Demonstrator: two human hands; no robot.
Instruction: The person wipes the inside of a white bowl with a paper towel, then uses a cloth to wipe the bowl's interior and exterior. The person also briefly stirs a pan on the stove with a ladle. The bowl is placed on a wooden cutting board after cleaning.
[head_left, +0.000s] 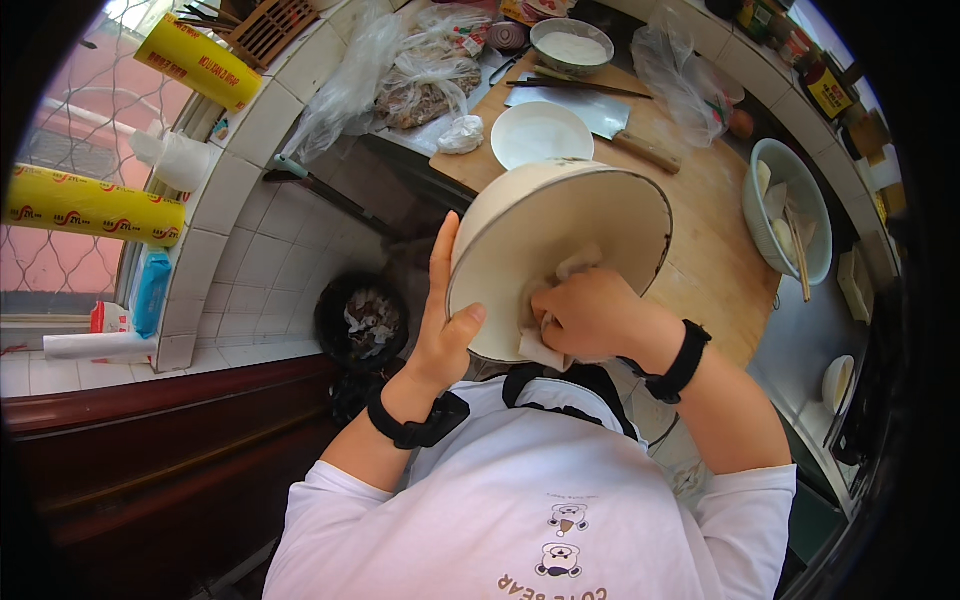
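Note:
A large cream enamel basin with a dark, chipped rim is tilted towards me over the counter's near edge. My left hand grips its left rim, thumb inside and fingers along the outer wall. Inside the basin, my right hand clutches a crumpled white tissue or cloth against the lower wall. Just behind the basin stands a white plate on the wooden board. A cleaver with a wooden handle lies beyond it, dark chopsticks across the blade.
A glass bowl of white powder stands at the back. Plastic bags of food lie at back left. On the right is a pale colander with food and chopsticks. A black waste bin stands below left.

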